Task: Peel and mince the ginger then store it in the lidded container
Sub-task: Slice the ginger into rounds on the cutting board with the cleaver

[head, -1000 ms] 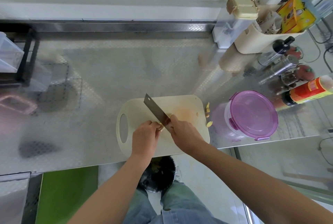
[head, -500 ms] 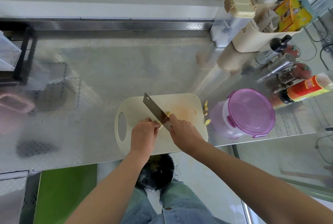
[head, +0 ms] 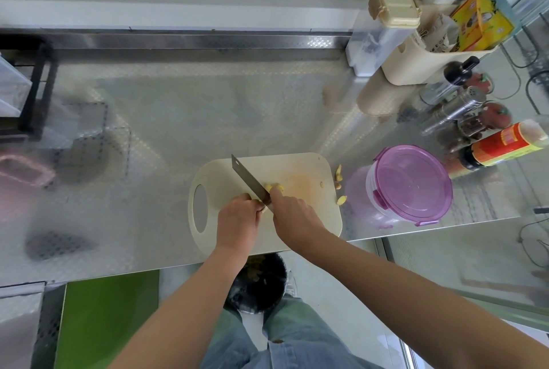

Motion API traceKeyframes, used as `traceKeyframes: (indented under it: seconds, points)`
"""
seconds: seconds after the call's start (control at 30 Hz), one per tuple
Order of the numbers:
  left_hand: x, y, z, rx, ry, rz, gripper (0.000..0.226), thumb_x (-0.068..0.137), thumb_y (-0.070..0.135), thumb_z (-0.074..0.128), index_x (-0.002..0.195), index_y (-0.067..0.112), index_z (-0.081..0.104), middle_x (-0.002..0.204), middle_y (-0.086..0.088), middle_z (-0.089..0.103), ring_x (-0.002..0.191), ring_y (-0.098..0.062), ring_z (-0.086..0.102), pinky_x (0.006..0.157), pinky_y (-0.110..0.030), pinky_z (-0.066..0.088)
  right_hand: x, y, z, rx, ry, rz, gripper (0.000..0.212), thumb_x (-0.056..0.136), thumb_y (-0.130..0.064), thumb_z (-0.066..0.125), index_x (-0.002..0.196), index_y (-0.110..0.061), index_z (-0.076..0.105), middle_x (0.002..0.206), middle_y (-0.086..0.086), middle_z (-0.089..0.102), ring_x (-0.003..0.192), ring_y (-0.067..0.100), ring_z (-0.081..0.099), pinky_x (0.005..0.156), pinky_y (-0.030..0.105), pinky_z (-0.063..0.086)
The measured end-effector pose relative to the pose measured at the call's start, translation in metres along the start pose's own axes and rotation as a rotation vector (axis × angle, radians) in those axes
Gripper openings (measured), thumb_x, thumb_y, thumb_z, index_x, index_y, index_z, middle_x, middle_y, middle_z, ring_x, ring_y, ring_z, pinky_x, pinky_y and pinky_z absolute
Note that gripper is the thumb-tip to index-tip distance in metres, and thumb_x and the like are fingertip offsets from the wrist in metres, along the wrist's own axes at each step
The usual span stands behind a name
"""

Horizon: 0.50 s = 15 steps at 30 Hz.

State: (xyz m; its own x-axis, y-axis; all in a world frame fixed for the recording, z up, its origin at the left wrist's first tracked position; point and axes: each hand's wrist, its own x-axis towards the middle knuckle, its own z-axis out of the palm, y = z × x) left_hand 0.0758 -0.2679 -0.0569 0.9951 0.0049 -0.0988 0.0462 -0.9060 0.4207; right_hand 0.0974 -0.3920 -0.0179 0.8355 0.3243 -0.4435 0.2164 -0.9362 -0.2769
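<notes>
A cream cutting board (head: 309, 166) lies at the counter's front edge. My right hand (head: 294, 214) grips the handle of a cleaver (head: 248, 180), its blade angled up-left over the board. Yellow ginger pieces (head: 274, 188) lie beside the blade, just right of it. My left hand (head: 237, 220) is curled on the board left of the blade and holds down a bit of ginger that is mostly hidden. More ginger bits (head: 339, 178) lie by the board's right edge. A clear container with a purple lid (head: 411, 184) stands to the right, lid on.
Sauce bottle (head: 505, 145), metal shakers (head: 454, 107) and a cream caddy (head: 421, 62) crowd the back right. A black bin (head: 258, 282) sits on the floor below the counter's front edge. A black rack (head: 35, 86) stands at the far left on the steel counter (head: 178, 107).
Both hands keep almost the same places on the board. The cleaver has shifted only slightly by the ginger.
</notes>
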Motion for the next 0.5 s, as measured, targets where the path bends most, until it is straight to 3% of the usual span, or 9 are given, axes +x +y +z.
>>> traceKeyframes:
  seconds: [0.2, 0.3, 0.4, 0.5]
  points:
    - [0.002, 0.000, -0.002, -0.016, -0.027, -0.018, 0.017, 0.092, 0.021, 0.062, 0.085, 0.022, 0.077, 0.081, -0.003, 0.066, 0.074, -0.024, 0.060, 0.056, -0.029, 0.038, 0.003, -0.003, 0.004, 0.023, 0.006, 0.017, 0.042, 0.094, -0.001, 0.042, 0.132, -0.015, 0.029, 0.093, 0.008, 0.061, 0.079, 0.026, 0.061, 0.064, 0.037, 0.050]
    - [0.001, 0.001, -0.001, -0.020, -0.028, -0.019, 0.016, 0.091, 0.020, 0.064, 0.082, 0.021, 0.077, 0.078, -0.004, 0.066, 0.070, -0.024, 0.059, 0.054, -0.029, 0.039, -0.001, -0.001, 0.006, 0.003, 0.002, 0.013, 0.045, 0.094, -0.002, 0.042, 0.135, -0.016, 0.027, 0.092, 0.008, 0.060, 0.077, 0.024, 0.058, 0.060, 0.034, 0.042]
    - [0.002, 0.001, -0.001, -0.044, -0.022, -0.020, 0.016, 0.088, 0.013, 0.064, 0.078, 0.017, 0.077, 0.075, -0.006, 0.066, 0.068, -0.028, 0.060, 0.054, -0.033, 0.045, 0.006, -0.008, 0.000, 0.018, -0.002, 0.002, 0.032, 0.093, 0.001, 0.040, 0.121, -0.013, 0.035, 0.096, 0.009, 0.059, 0.081, 0.029, 0.060, 0.061, 0.035, 0.038]
    - [0.002, 0.002, -0.002, -0.049, -0.047, -0.047, 0.021, 0.090, 0.010, 0.058, 0.076, 0.011, 0.074, 0.079, -0.008, 0.066, 0.072, -0.029, 0.058, 0.057, -0.032, 0.039, 0.017, -0.015, -0.006, 0.041, -0.007, -0.012, 0.023, 0.092, 0.001, 0.041, 0.112, -0.010, 0.038, 0.104, 0.011, 0.054, 0.079, 0.028, 0.052, 0.063, 0.034, 0.034]
